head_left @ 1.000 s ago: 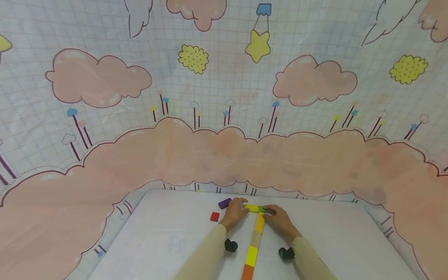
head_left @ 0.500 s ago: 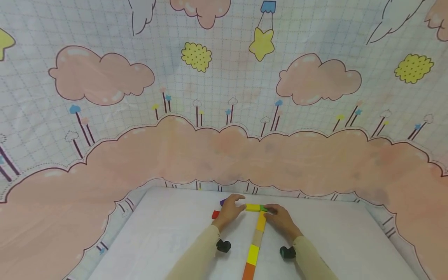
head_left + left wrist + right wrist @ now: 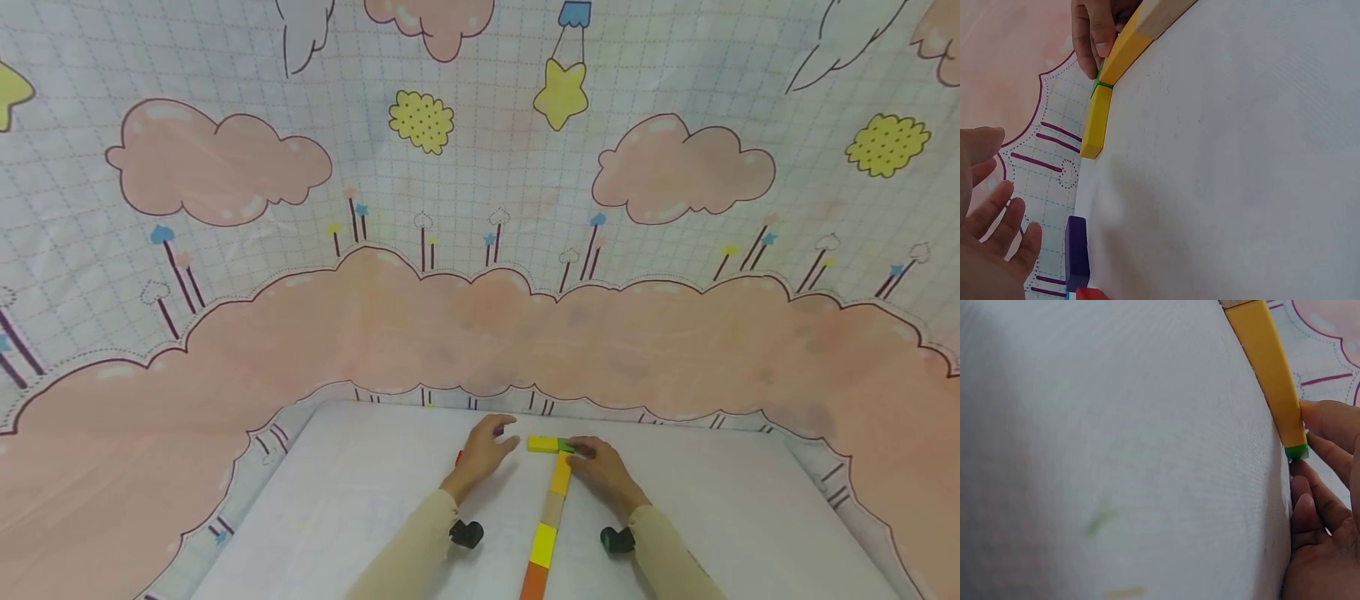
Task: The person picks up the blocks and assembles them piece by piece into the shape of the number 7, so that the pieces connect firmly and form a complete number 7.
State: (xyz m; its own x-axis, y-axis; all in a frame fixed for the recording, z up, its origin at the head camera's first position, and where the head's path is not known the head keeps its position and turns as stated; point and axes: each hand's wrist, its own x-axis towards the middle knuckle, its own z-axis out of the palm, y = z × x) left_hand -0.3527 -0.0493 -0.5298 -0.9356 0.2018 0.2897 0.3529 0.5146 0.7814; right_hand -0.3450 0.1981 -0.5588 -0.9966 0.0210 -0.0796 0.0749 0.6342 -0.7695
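My left hand (image 3: 482, 452) is held over the table with thumb and fingers apart, holding nothing, left of a yellow block (image 3: 542, 444). Close by it, a purple block (image 3: 1077, 253) and a red block (image 3: 1092, 294) are mostly hidden in the head view. With its fingertips, my right hand (image 3: 604, 472) pinches a green block (image 3: 565, 445) that abuts the yellow one's right end. Below that pair, a row runs toward me: an amber block (image 3: 560, 475), a tan block (image 3: 552, 508), another yellow block (image 3: 543, 546) and an orange block (image 3: 534, 581).
The white tabletop (image 3: 720, 508) carries all the blocks. Behind it rises a cloth backdrop (image 3: 450, 325) printed with clouds and stars. Dark straps (image 3: 467, 534) sit at both wrists.
My left hand has drawn away from the yellow block, moving left over the red and purple blocks. The right hand stays at the green block. The head view has shifted slightly.
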